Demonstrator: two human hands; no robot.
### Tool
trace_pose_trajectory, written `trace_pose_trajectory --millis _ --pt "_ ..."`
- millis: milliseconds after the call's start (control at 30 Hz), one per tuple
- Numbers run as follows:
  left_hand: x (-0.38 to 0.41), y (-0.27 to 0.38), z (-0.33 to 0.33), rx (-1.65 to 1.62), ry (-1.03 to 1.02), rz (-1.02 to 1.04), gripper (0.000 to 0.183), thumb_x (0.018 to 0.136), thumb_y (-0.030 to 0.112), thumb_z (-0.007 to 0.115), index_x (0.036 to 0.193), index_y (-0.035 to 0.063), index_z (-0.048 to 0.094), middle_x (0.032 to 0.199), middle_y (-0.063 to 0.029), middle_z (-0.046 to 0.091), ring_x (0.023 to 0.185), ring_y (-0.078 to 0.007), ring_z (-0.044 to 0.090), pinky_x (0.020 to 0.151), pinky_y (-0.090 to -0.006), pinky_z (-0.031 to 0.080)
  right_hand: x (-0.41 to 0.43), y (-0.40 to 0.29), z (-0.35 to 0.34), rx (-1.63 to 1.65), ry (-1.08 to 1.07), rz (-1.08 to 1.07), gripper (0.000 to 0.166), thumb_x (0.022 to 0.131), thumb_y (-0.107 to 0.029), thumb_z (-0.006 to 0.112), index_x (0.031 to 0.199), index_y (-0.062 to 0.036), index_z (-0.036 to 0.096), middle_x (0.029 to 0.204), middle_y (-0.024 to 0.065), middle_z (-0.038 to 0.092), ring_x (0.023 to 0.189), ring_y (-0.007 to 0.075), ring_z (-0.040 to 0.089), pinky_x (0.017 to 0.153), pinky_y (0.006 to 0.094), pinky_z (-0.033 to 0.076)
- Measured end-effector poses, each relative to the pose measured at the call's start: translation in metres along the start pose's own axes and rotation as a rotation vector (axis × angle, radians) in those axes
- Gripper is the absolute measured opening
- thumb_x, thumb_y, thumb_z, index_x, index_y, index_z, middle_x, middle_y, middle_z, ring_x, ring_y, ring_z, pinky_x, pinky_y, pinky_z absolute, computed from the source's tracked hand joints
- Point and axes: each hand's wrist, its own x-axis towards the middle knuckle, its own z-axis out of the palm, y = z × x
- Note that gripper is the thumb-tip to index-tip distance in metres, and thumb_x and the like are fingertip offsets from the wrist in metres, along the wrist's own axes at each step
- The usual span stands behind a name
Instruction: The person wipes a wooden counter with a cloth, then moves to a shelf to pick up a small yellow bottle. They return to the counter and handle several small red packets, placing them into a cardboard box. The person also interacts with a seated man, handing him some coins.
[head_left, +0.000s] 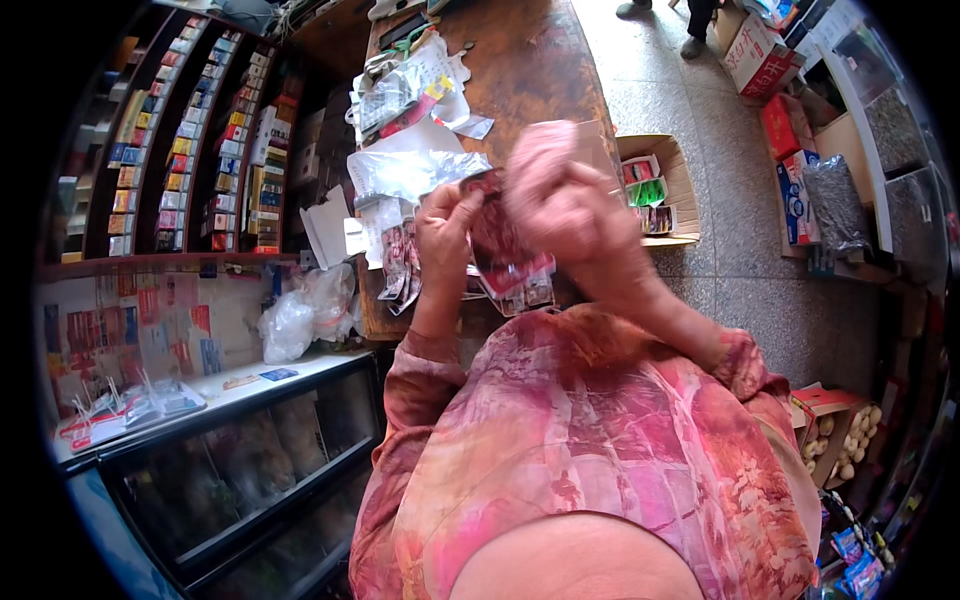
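Observation:
My left hand (444, 225) pinches the upper left edge of a dark red printed packet or sheet (504, 244), held over the front part of a worn wooden table (525, 60). My right hand (559, 191) is raised just right of it and blurred by motion; whether it holds anything cannot be told. Strips of small printed pictures or packets (397, 259) lie left of my left hand, and more of them (529, 292) show beneath the dark red item. Behind my left hand lies a crumpled silvery plastic wrapper (420, 174) on white paper.
An open cardboard box (679, 191) with small packets stands right of the table. Plastic bags (300, 315) lie at the left, by a glass-fronted case (247, 450). Shelves of small boxes (180, 142) rise behind it. A person's feet (691, 48) show on the floor beyond, near cartons (761, 56).

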Motion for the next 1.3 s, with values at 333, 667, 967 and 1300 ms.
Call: trace_pose_trajectory --millis 333,667,967,1300 --pt "-0.024 0.007 0.053 -0.310 -0.170 -0.143 0.040 0.107 0.028 0.041 0.136 0.0020 0.048 0.133 -0.0103 0.056 0.122 -0.0186 0.055 0.105 -0.0329 0.044 0.030 -0.003 0.021 -0.160 0.192 -0.190 0.031 0.091 -0.017 0.060 0.120 -0.0055 0.062 0.126 0.0195 0.062 0.125 0.0388 0.056 0.111 0.0523 0.037" --pt "-0.012 0.011 0.062 -0.532 -0.156 -0.194 0.023 0.104 0.017 0.048 0.120 0.0024 0.056 0.107 -0.0095 0.065 0.099 -0.0145 0.064 0.085 -0.0296 0.055 0.013 -0.002 0.018 -0.335 0.243 -0.180 0.021 0.084 -0.012 0.061 0.102 0.0005 0.061 0.103 0.0180 0.064 0.099 0.0364 0.064 0.083 0.0467 0.051" --pt "-0.008 0.005 0.059 -0.806 -0.207 -0.313 0.027 0.105 0.014 0.040 0.121 0.0001 0.056 0.116 -0.0131 0.065 0.106 -0.0214 0.065 0.093 -0.0368 0.054 0.032 0.029 0.005 -0.380 0.289 -0.412 0.029 0.080 -0.009 0.063 0.109 -0.0030 0.062 0.115 0.0147 0.064 0.107 0.0301 0.064 0.081 0.0463 0.054" --pt "-0.002 0.015 0.048 -0.504 -0.133 -0.153 0.022 0.105 0.017 0.043 0.111 0.0016 0.056 0.111 -0.0098 0.067 0.103 -0.0170 0.066 0.093 -0.0314 0.053 0.056 0.022 -0.026 -0.164 0.328 -0.137 0.019 0.090 -0.011 0.059 0.106 -0.0022 0.061 0.094 0.0073 0.065 0.071 0.0239 0.065 0.063 0.0361 0.052"
